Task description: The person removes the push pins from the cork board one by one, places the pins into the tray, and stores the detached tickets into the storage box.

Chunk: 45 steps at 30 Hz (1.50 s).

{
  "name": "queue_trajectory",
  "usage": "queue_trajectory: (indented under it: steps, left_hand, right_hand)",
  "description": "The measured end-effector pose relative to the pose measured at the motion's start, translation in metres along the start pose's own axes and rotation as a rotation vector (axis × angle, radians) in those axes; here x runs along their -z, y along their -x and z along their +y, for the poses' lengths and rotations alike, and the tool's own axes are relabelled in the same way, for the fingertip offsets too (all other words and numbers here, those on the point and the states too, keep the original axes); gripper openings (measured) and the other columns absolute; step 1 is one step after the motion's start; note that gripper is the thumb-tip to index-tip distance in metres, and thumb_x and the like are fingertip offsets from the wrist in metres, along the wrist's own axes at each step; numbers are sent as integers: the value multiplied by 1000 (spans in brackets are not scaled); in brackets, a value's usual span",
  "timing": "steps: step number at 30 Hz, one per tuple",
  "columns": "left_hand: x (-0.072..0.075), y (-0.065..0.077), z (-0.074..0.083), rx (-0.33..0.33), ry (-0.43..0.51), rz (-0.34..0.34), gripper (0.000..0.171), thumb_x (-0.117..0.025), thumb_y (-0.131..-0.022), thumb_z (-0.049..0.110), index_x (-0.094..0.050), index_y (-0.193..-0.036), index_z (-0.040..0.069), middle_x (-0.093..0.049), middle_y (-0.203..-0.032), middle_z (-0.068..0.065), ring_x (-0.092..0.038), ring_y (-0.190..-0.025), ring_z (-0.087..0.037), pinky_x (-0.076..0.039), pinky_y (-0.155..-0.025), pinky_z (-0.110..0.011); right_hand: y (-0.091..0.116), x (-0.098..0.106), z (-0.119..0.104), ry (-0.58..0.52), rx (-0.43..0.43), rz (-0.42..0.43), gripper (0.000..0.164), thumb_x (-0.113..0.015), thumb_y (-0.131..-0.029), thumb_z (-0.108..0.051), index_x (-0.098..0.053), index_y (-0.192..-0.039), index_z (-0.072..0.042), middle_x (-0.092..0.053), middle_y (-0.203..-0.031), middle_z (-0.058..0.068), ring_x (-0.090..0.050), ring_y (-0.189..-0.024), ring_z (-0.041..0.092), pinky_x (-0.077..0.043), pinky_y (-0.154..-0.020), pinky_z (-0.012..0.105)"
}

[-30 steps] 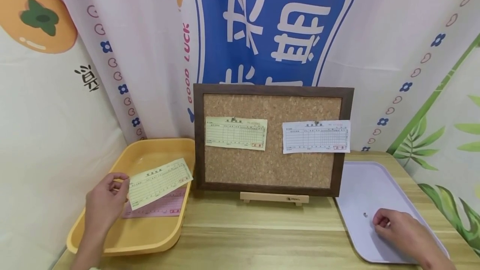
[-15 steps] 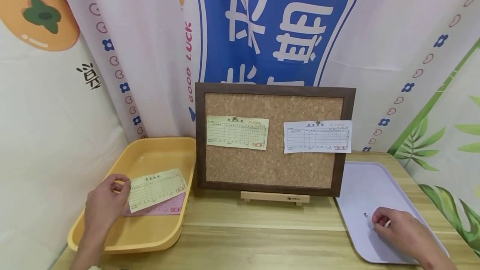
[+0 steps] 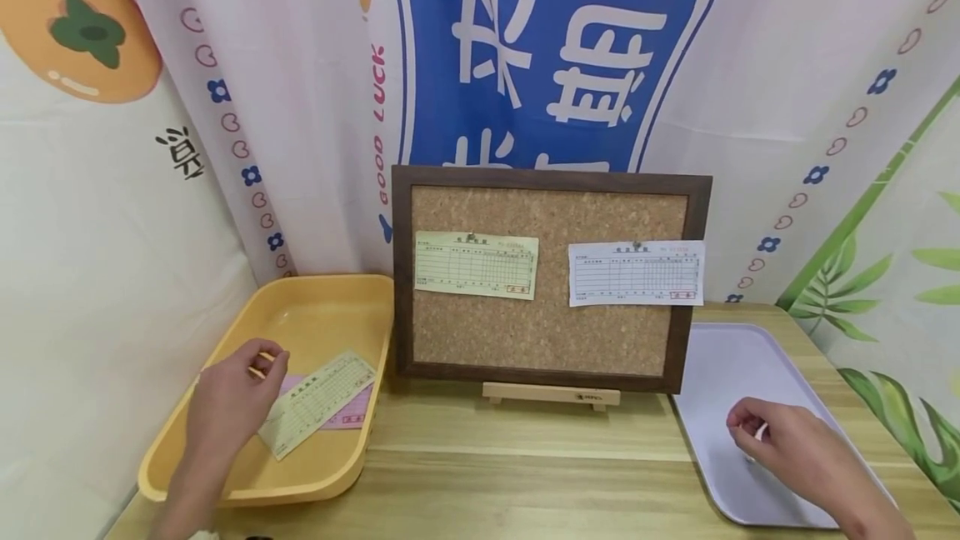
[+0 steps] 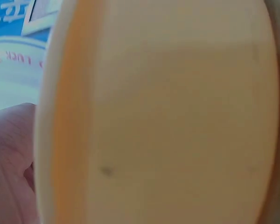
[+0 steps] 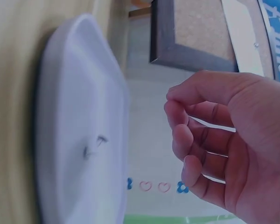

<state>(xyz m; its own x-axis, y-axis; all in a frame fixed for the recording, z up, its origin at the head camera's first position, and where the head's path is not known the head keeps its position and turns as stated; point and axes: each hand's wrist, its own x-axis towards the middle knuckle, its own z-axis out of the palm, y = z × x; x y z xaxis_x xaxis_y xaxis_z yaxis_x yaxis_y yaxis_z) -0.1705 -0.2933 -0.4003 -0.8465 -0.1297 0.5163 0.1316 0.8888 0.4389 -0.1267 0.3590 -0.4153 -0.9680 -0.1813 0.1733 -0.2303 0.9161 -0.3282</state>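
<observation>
Booth [image 3: 517,132]: cloth-draped, room type unclear.
Curtain [image 3: 330,107]: lettered, 12 o'clock.
Side cloths [image 3: 75,273]: 9, 3 o'clock.
Table [image 3: 525,477]: wood-grain, 6 o'clock.

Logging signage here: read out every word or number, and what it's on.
"GOOD LUCK" on the curtain
"来" on the blue panel
"期" on the blue panel
Other large characters: incomplete or unclear.
Too small: print on the yellow slips, white slip, pink slip, wooden stand.

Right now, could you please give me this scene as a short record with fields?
Left hand: above the yellow rectangular tray
Yellow tray contents: pale-yellow paper slip overlapping a pink paper slip
Right hand: above the lilac rectangular tray; grip unclear
Lilac tray contents: at least one small dark pin
Brown-framed cork board: pale-yellow printed slip pinned left, white printed slip pinned right
</observation>
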Motion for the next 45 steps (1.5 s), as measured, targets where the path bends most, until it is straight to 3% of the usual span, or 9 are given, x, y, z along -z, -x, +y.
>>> queue_trajectory:
  steps: [4,9,17,23,27,32,37,45]
  left_hand:
    - [0,1,15,-94,-11,9,9,-73,-95,18,-71,-94,10,-67,-75,4,-62,-63,-17,-44,-54,-35]
    - [1,-1,39,-151,24,2,6,-75,-93,16,-71,-94,13,-65,-75,7,-59,-62,-12,-42,-53,-32]
    - [-4,-14,81,-284,35,0,19,-81,-88,13,-71,-104,10,-65,-84,1,-60,-68,-15,-44,-54,-33]
    - [-13,-24,104,-327,29,-24,23,-80,-90,15,-71,-110,9,-66,-94,-3,-61,-75,-20,-47,-56,-33]
    - [-19,-34,116,-365,39,-1,30,-79,-91,17,-70,-118,8,-66,-99,-5,-63,-77,-22,-46,-54,-32]
    - [-25,-51,132,-403,34,34,41,-81,-91,21,-67,-127,7,-66,-106,-9,-59,-69,-20,-42,-48,-30]
    - [-30,-63,144,-420,22,51,47,-83,-89,22,-66,-130,7,-65,-117,-13,-54,-64,-20,-40,-45,-31]
    - [-40,-75,154,-453,37,99,56,-85,-87,20,-63,-135,4,-61,-128,-15,-65,-99,-30,-49,-51,-36]
  right_hand:
    - [-3,3,-13,-13,67,37,20,-72,-88,-5,-69,-87,-24,-57,-75,-21,-51,-69,-4,-46,-60,25]
    - [-12,6,-30,-25,160,93,24,-74,-87,-5,-68,-87,-28,-53,-75,-26,-49,-68,-5,-44,-58,24]
    - [-34,9,-67,17,302,182,24,-78,-86,-9,-70,-89,-31,-54,-77,-28,-48,-67,-6,-44,-57,23]
    - [-58,8,-102,0,492,269,19,-79,-85,-8,-71,-92,-24,-60,-81,-24,-50,-67,-7,-46,-54,20]
    - [-79,5,-125,-31,596,327,16,-76,-86,-6,-72,-94,-20,-65,-83,-18,-52,-67,-5,-45,-54,18]
    - [-108,2,-151,-48,612,336,11,-74,-90,-8,-73,-98,-14,-68,-88,-11,-56,-70,0,-47,-56,20]
    - [-131,-3,-175,-91,635,361,17,-76,-91,-7,-74,-108,-8,-71,-98,-3,-60,-73,6,-50,-58,23]
    - [-155,-9,-203,-150,660,398,21,-76,-92,-6,-73,-112,-8,-72,-102,1,-61,-76,8,-51,-61,24]
